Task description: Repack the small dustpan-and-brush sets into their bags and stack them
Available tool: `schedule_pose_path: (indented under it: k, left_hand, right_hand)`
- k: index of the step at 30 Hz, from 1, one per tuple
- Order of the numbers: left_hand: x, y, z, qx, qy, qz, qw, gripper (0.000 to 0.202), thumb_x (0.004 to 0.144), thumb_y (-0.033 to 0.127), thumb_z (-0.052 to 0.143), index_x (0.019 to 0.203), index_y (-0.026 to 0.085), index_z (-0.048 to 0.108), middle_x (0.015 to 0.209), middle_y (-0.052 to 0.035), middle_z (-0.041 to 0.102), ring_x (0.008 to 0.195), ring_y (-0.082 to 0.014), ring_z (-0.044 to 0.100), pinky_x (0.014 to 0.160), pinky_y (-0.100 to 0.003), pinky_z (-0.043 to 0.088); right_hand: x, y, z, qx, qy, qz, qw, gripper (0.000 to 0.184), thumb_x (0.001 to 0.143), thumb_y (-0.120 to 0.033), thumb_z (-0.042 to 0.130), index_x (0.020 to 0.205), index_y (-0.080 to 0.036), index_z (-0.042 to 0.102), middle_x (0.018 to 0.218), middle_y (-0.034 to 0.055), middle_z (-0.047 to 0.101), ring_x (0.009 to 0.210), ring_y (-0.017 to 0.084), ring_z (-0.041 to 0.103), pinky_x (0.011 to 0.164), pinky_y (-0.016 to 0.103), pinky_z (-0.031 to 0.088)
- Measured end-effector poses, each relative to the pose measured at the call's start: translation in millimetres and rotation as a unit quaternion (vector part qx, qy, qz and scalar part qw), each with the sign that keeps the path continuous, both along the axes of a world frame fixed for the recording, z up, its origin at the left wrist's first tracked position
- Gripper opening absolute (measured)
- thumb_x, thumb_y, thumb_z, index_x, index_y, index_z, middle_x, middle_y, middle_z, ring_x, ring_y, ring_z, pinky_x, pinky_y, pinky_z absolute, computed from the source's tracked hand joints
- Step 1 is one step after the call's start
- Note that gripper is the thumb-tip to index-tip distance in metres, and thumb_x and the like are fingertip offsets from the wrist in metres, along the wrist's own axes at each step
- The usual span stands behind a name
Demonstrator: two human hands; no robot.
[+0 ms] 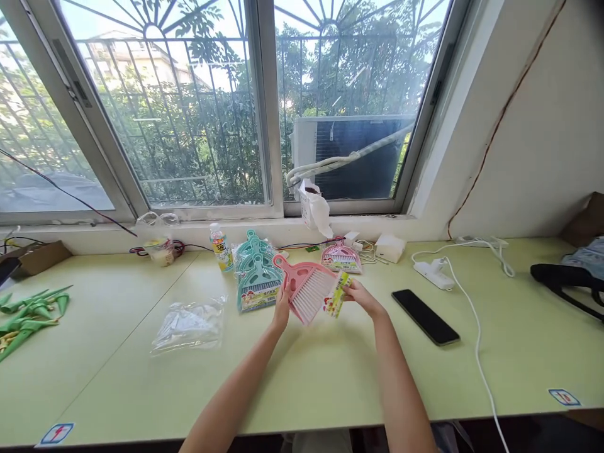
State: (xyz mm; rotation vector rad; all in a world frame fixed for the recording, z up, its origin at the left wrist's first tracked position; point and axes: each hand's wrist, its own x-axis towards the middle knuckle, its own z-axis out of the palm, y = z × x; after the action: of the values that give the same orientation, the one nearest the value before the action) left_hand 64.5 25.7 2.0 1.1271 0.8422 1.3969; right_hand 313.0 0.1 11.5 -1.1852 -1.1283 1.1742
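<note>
My left hand point(282, 306) is closed on the left side of a pink dustpan and brush set point(307, 290), its white bristles facing me and its handle pointing up and left. At the set's right side, my right hand point(359, 296) pinches a yellow-green printed card point(336, 294). The card overlaps the right edge of the bristles. Just behind my left hand lie several teal dustpan and brush sets point(258, 277) in clear packaging. A packaged pink set point(340, 257) rests farther back. Left of my arms is a pile of clear plastic bags point(191, 324).
A black phone point(425, 316) and a white power strip point(433, 275) with a trailing cable lie to the right. Near the window stand a drink bottle point(221, 246) and a tied plastic bag point(160, 247). Green cone-shaped items point(33, 314) lie far left, black scissors-like handles point(569, 283) far right.
</note>
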Motion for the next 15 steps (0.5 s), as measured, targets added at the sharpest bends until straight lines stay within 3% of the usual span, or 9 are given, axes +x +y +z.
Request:
schedule_pose_path:
  k: [1, 3, 5, 7, 10, 12, 15]
  left_hand:
    - [-4, 0, -3.8, -0.006, 0.016, -0.006, 1.0, 0.058, 0.079, 0.06, 0.055, 0.122, 0.021, 0.056, 0.13, -0.0099, 0.058, 0.121, -0.024, 0.053, 0.103, -0.037, 0.04]
    - [-10, 0, -9.1, -0.009, 0.056, -0.026, 0.998, 0.054, 0.079, 0.061, 0.054, 0.112, 0.019, 0.062, 0.121, -0.0107, 0.063, 0.114, -0.0253, 0.057, 0.101, -0.038, 0.04]
    - [-13, -1, -11.5, -0.006, 0.083, -0.048, 0.995, 0.053, 0.078, 0.061, 0.055, 0.106, 0.017, 0.064, 0.114, -0.0108, 0.066, 0.108, -0.0256, 0.06, 0.097, -0.037, 0.042]
    - [-14, -2, -12.3, 0.002, 0.094, -0.067, 0.993, 0.052, 0.078, 0.061, 0.054, 0.106, 0.018, 0.065, 0.11, -0.01, 0.068, 0.104, -0.0247, 0.062, 0.095, -0.036, 0.043]
    - [-11, -3, -13.5, 0.011, 0.108, -0.081, 0.991, 0.051, 0.079, 0.06, 0.054, 0.106, 0.018, 0.065, 0.105, -0.0083, 0.069, 0.1, -0.0234, 0.063, 0.093, -0.036, 0.043]
    - [-11, -4, -14.4, 0.016, 0.121, -0.089, 0.989, 0.051, 0.079, 0.059, 0.055, 0.105, 0.018, 0.065, 0.106, -0.0079, 0.069, 0.101, -0.0232, 0.062, 0.094, -0.035, 0.042]
    - [-11, -5, -16.1, 0.019, 0.136, -0.105, 0.985, 0.051, 0.08, 0.059, 0.053, 0.106, 0.016, 0.065, 0.111, -0.0091, 0.067, 0.105, -0.0234, 0.06, 0.095, -0.034, 0.041]
  right_hand:
    - [17, -2, -4.5, -0.014, -0.07, -0.074, 0.995, 0.027, 0.067, -0.029, 0.073, 0.09, -0.019, 0.063, 0.082, 0.0042, 0.072, 0.069, 0.019, 0.068, 0.059, 0.032, 0.055]
    - [49, -9, -14.6, -0.037, -0.255, -0.201, 0.945, 0.013, 0.071, -0.02, 0.066, 0.084, -0.02, 0.065, 0.079, 0.0054, 0.071, 0.069, 0.019, 0.066, 0.06, 0.028, 0.051]
    - [74, -16, -23.0, -0.072, -0.412, -0.219, 0.882, 0.012, 0.075, -0.016, 0.059, 0.08, -0.021, 0.068, 0.083, 0.0087, 0.071, 0.079, 0.021, 0.067, 0.066, 0.027, 0.048]
    - [87, -23, -28.0, -0.11, -0.507, -0.201, 0.831, 0.017, 0.079, -0.019, 0.056, 0.086, -0.022, 0.07, 0.089, 0.0116, 0.071, 0.084, 0.023, 0.067, 0.067, 0.029, 0.046]
    - [90, -28, -30.1, -0.141, -0.58, -0.191, 0.779, 0.022, 0.081, -0.021, 0.055, 0.097, -0.023, 0.07, 0.095, 0.0135, 0.07, 0.087, 0.025, 0.065, 0.068, 0.03, 0.044]
    - [85, -29, -29.1, -0.137, -0.596, -0.206, 0.764, 0.032, 0.08, -0.015, 0.053, 0.108, -0.023, 0.067, 0.1, 0.0141, 0.069, 0.091, 0.025, 0.064, 0.071, 0.031, 0.044]
    - [69, -25, -22.1, -0.075, -0.597, -0.301, 0.739, 0.051, 0.08, -0.006, 0.045, 0.128, -0.02, 0.054, 0.121, 0.0189, 0.059, 0.106, 0.028, 0.057, 0.08, 0.038, 0.043]
